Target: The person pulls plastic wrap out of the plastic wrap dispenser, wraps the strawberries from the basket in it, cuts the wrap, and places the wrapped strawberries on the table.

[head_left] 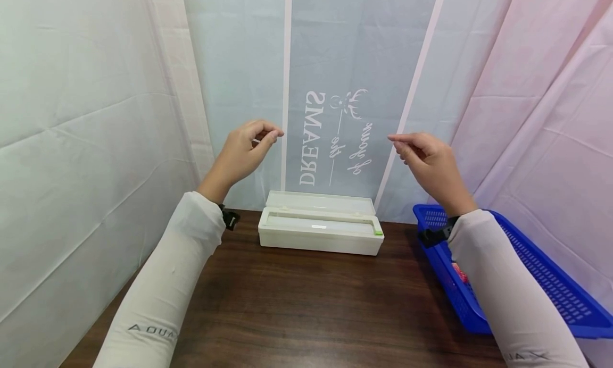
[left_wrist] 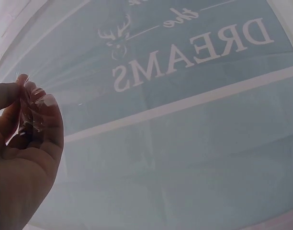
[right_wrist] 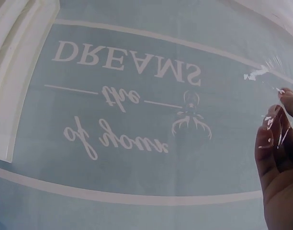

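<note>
Both hands are raised above the table, apart from each other, thumbs against fingers. A thin, clear sheet of cling film (right_wrist: 256,74) shows as glints and creases at the fingertips in both wrist views. My left hand (head_left: 241,150) pinches its left side, where the film (left_wrist: 37,98) wrinkles over the fingers. On the other side my right hand (head_left: 431,163) pinches it too. The film's outline between the hands hardly shows against the backdrop. Below and behind them stands a white cling film dispenser (head_left: 316,241), its clear lid (head_left: 321,202) tipped back and a green slider (head_left: 378,233) at its right end.
A blue plastic basket (head_left: 546,272) stands at the right, partly under my right forearm, with a red item (head_left: 460,272) inside. The dark wooden table (head_left: 306,309) ends against a printed curtain (head_left: 239,65) at the back. White cloth (head_left: 86,118) hangs along the left.
</note>
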Available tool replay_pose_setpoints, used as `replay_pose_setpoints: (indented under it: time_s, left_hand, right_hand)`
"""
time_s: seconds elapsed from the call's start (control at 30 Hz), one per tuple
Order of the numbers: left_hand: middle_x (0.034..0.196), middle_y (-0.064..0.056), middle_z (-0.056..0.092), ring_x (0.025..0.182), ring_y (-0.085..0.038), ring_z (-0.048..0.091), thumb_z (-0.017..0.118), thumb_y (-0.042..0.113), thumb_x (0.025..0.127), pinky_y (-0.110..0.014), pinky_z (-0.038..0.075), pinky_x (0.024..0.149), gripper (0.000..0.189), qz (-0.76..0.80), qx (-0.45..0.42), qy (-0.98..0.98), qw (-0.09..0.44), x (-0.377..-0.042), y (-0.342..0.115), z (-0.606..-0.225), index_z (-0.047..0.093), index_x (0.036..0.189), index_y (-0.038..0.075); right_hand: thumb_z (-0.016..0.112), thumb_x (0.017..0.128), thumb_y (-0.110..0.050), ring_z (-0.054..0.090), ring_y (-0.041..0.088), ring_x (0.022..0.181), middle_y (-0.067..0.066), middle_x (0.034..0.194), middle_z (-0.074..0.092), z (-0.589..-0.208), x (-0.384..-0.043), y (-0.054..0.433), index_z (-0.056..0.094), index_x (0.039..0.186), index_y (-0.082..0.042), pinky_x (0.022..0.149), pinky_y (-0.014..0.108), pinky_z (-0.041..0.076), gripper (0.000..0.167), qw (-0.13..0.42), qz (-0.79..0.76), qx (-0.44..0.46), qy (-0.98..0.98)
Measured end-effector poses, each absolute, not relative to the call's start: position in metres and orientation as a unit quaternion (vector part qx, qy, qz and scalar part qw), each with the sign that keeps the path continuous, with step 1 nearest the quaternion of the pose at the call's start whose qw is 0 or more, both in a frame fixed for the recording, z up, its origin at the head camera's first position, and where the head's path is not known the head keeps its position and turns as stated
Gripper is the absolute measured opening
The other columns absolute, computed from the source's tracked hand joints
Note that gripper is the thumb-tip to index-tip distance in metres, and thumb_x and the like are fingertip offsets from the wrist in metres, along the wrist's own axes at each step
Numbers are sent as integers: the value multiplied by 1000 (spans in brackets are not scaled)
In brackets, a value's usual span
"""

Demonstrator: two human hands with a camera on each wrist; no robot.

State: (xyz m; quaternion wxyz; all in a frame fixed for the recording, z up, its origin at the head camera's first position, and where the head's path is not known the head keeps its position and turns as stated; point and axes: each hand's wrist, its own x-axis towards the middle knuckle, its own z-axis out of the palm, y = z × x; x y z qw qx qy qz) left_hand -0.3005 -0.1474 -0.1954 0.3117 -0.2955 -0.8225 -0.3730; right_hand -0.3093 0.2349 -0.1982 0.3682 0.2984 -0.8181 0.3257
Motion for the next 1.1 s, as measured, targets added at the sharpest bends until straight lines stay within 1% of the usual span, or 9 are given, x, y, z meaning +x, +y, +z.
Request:
replay_pose_setpoints:
  time_s: [0.13,0.23,0.4,0.47,0.63,0.7,0.8,0.93,1.1]
  left_hand:
    - [109,-4,69,95,-16,62,55,18,105,-33,54,83,23,-379,-304,-813,322,-299,-148,-199,72,114,6]
    - [110,-5,69,91,-17,64,55,18,105,-33,54,79,23,-387,-303,-808,325,-298,-147,-201,72,114,7]
    - [108,-5,67,84,-18,67,56,18,105,-30,55,70,22,-398,-298,-803,329,-296,-146,-203,73,114,8]
    - [107,-5,66,82,-17,67,57,18,104,-28,54,69,21,-401,-297,-802,328,-295,-146,-203,74,114,9]
    - [103,-5,67,80,-20,67,56,17,104,-26,54,69,21,-411,-304,-800,315,-293,-147,-205,73,112,7]
    - [100,-5,67,80,-20,67,56,17,105,-27,55,71,21,-417,-308,-797,310,-293,-148,-205,72,112,5]
    - [94,-6,67,80,-14,65,56,16,104,-27,56,73,21,-427,-309,-794,303,-292,-148,-206,72,111,4]
    - [93,-6,67,79,-15,66,56,16,105,-28,56,74,21,-428,-310,-794,300,-288,-149,-207,72,110,4]
    - [94,-5,67,79,-14,66,56,15,104,-27,57,73,20,-421,-324,-791,304,-280,-150,-210,72,110,3]
  right_hand:
    - [64,100,-23,58,10,76,-1,92,66,-201,-308,232,74,122,-12,62,15,45,26,385,332,272,-817]
    - [65,100,-27,58,10,76,0,91,66,-202,-306,231,74,121,-10,63,14,45,28,390,335,248,-821]
    - [65,99,-33,57,10,74,0,87,65,-202,-304,231,76,112,-8,61,15,44,30,394,335,229,-825]
    - [66,99,-34,57,10,73,1,84,64,-203,-304,231,77,107,-6,60,16,42,31,397,334,227,-824]
    - [66,99,-33,55,11,72,1,81,62,-205,-302,231,76,97,-4,59,18,41,31,402,334,229,-821]
    - [66,99,-32,55,11,72,1,81,62,-206,-300,231,75,97,-4,58,17,41,29,400,338,233,-819]
    - [66,99,-29,57,10,72,1,83,63,-207,-295,231,75,99,-4,59,15,44,27,392,347,239,-818]
    - [66,99,-26,62,11,72,3,86,67,-209,-289,231,75,102,-5,64,13,50,23,366,378,245,-815]
    - [65,100,-21,65,10,74,3,89,70,-213,-281,233,75,105,-6,66,15,53,19,337,412,249,-809]
